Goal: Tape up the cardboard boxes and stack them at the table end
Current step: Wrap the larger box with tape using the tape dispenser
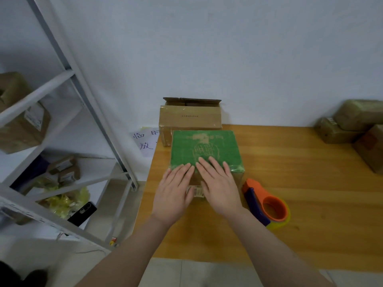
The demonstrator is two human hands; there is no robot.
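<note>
A cardboard box with a green printed top (205, 149) sits on the wooden table (290, 162) near its left edge. Both my hands lie flat on the box's near edge, fingers straight. My left hand (175, 190) covers the near left corner and front face. My right hand (217, 183) presses beside it, fingertips on the green top. A brown cardboard box with open flaps (189, 119) stands just behind the green box, against the wall. An orange and purple tape dispenser (266, 204) with a tape roll lies on the table to the right of my right hand.
Several taped brown parcels (352, 125) are piled at the table's far right. A grey metal shelf rack (68, 121) stands to the left, holding boxes, yellow bags and a black phone (81, 213). A handwritten paper sign (145, 140) hangs on the wall beside the table.
</note>
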